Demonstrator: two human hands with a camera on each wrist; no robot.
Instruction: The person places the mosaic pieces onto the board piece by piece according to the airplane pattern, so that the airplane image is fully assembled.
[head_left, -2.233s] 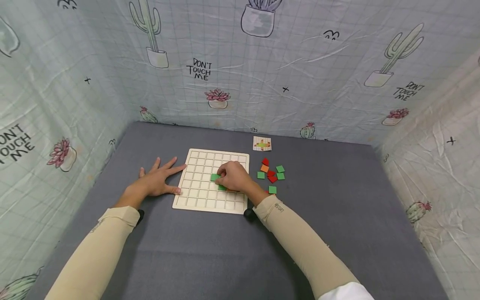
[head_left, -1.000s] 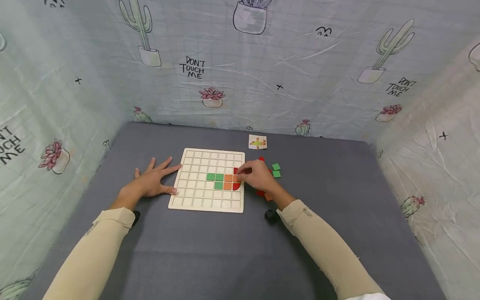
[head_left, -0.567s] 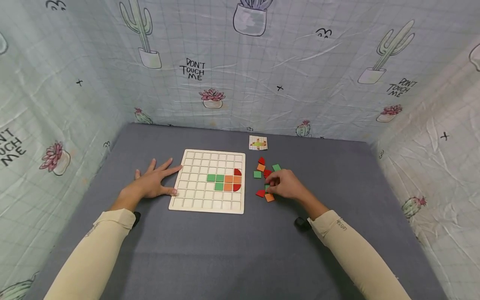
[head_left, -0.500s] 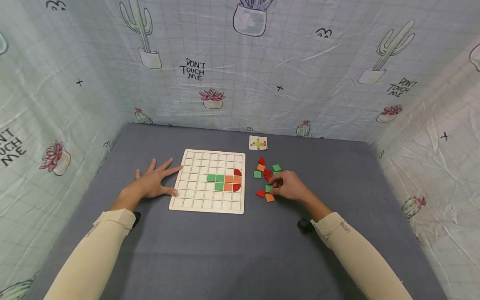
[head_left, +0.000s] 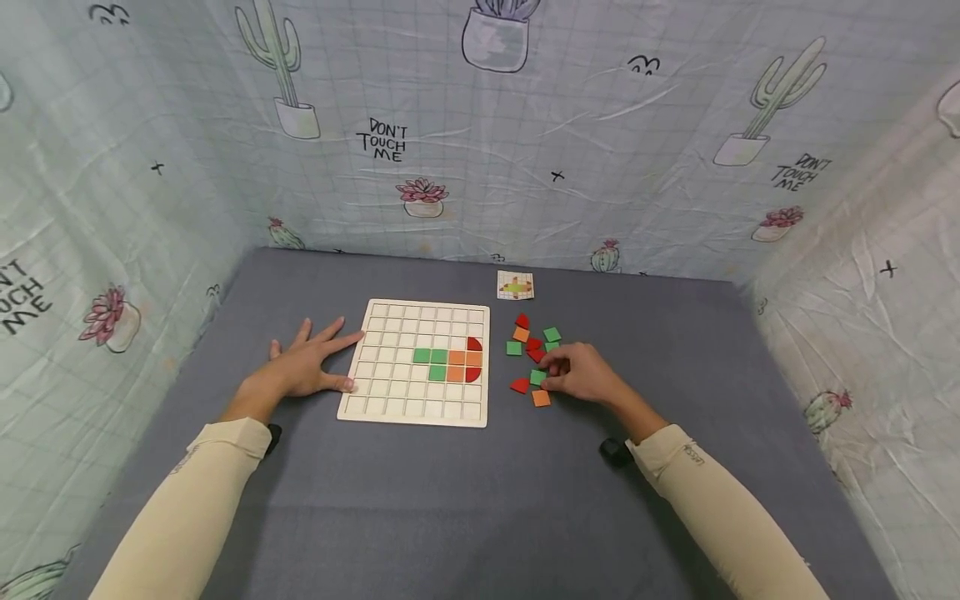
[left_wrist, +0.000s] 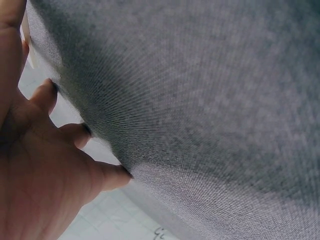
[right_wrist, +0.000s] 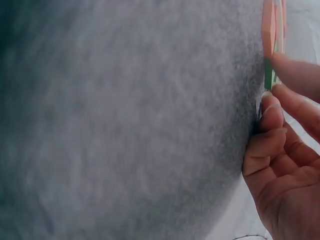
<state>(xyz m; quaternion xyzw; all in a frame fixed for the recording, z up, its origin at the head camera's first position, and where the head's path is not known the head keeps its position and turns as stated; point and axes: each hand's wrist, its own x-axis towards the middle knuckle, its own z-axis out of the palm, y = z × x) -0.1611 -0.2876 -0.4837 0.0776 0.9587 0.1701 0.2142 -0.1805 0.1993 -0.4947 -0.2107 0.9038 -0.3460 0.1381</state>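
The left hand [head_left: 303, 368] lies spread at the left edge of the pale gridded board [head_left: 390, 406], its thumb and index finger touching that edge. In the left wrist view, the left hand's [left_wrist: 47, 165] fingers are apart, their tips on the grey cloth. To the right of the board the right hand [head_left: 581, 372] pinches at a green square tile [head_left: 537, 377] with thumb and index finger. The right wrist view shows the right hand [right_wrist: 285, 170] with its other fingers curled and the green tile [right_wrist: 268, 74] at the fingertips, beside an orange tile [right_wrist: 269, 30].
Loose red, orange [head_left: 541, 398] and green tiles [head_left: 513, 348] lie right of the board. On the board are green [head_left: 422, 356], orange [head_left: 457, 357] and red pieces [head_left: 473, 375]. A small patterned card [head_left: 515, 285] lies behind; printed cloth [head_left: 480, 208] hangs around the grey table [head_left: 360, 517].
The right hand has moved right, from the board to the loose tiles. An orange and a red piece it covered earlier now show on the board. The left hand stays at the board's edge.
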